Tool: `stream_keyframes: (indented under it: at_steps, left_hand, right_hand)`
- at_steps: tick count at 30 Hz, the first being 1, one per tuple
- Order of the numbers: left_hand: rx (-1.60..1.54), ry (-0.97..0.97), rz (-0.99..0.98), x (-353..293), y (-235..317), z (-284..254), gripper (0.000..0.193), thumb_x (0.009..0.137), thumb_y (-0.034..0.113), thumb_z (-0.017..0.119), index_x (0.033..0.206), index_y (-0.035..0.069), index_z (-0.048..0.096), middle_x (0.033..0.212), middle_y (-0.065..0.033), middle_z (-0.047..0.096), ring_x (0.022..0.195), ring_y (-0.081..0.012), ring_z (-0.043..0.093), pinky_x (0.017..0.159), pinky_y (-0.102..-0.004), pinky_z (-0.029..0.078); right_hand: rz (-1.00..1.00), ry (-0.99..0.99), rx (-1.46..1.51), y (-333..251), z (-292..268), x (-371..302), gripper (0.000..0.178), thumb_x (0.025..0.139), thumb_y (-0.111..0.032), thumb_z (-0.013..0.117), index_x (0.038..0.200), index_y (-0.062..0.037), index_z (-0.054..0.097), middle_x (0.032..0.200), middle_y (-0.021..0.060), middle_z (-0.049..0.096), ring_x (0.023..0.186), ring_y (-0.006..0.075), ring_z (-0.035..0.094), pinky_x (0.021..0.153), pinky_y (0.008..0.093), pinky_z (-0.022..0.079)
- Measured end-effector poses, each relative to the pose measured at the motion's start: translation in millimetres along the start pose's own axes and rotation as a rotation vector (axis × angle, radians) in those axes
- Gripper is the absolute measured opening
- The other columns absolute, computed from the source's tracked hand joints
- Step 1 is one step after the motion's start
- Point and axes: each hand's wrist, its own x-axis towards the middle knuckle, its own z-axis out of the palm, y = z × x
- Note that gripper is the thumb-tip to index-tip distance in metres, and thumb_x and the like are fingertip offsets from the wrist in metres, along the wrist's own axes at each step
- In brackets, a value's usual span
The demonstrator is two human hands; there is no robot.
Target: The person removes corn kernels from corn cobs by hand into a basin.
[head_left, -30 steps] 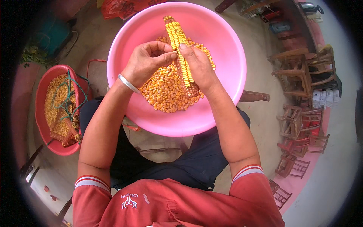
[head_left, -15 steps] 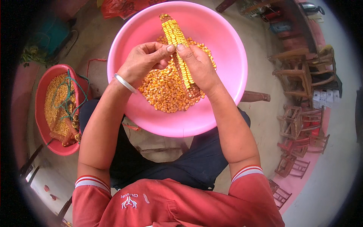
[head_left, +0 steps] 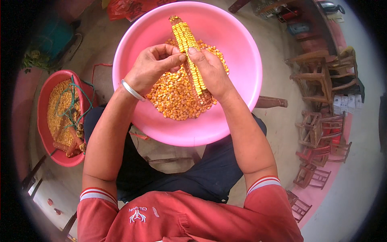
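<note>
A long ear of yellow corn (head_left: 185, 35) lies slantwise over a big pink basin (head_left: 246, 86), its bare reddish-brown left side stripped of kernels. My right hand (head_left: 210, 68) is closed round its right side, thumb on top of the rows. At the stripped edge, my left hand (head_left: 155, 62) is closed, with thumb and curled fingers gripping the middle of the ear; a silver bangle circles that wrist. Beneath both hands a heap of loose corn kernels (head_left: 177, 99) covers the basin's bottom. The fingers of my right hand under the ear are hidden.
To the left stands a red tub (head_left: 42, 107) with kernels, stripped cobs and a green cord (head_left: 72, 94) in it. Small wooden stools (head_left: 314, 80) line the right wall. A wooden leg (head_left: 272, 102) juts out beside the basin. A red plastic bag (head_left: 125, 9) lies behind it.
My left thumb has slid a little down the ear's stripped edge, away from the right thumb. The basin sits slightly further left in view. The right hand keeps its hold.
</note>
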Motion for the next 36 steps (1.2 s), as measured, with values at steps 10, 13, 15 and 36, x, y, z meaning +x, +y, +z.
stream_keyframes:
  at_steps: [10,13,15,36]
  left_hand:
    - [0.221,-0.329,-0.039,-7.6,0.9,-16.5,0.02,0.09,0.017,0.068,0.1,0.0,0.066,0.088,-0.001,0.065,0.08,-0.0085,0.061,0.078,-0.0249,0.05]
    - [0.637,-0.204,-0.056,-11.9,-4.2,-9.5,0.023,0.091,0.02,0.068,0.101,0.0,0.066,0.088,-0.0016,0.066,0.077,-0.0098,0.061,0.075,-0.0252,0.051]
    - [0.421,-0.135,-0.087,-4.4,-0.4,-8.0,0.025,0.09,0.025,0.07,0.098,0.002,0.067,0.084,-0.0003,0.065,0.073,-0.0091,0.061,0.07,-0.0242,0.051]
    - [-0.329,-0.008,-0.199,9.3,-7.1,5.5,0.019,0.085,0.015,0.071,0.095,0.002,0.062,0.089,-0.0069,0.066,0.083,-0.0149,0.064,0.078,-0.0271,0.053]
  right_hand:
    - [0.033,0.018,0.056,-5.0,-1.2,1.6,0.048,0.097,-0.047,0.053,0.104,0.0,0.061,0.081,0.0018,0.058,0.075,0.0087,0.053,0.065,0.0267,0.045]
    - [-0.009,0.052,0.037,-5.4,-8.2,1.9,0.046,0.098,-0.045,0.053,0.103,-0.0003,0.061,0.08,0.0007,0.057,0.073,0.0083,0.052,0.065,0.0263,0.045]
    - [-0.012,0.037,0.045,-4.5,-8.2,3.4,0.045,0.098,-0.044,0.052,0.103,-0.0004,0.061,0.08,0.0001,0.057,0.073,0.0081,0.051,0.064,0.0265,0.044]
    - [0.015,0.109,-0.083,-9.2,4.2,-13.7,0.04,0.1,-0.036,0.05,0.114,0.0008,0.059,0.096,0.0049,0.062,0.087,0.0124,0.057,0.077,0.0297,0.047]
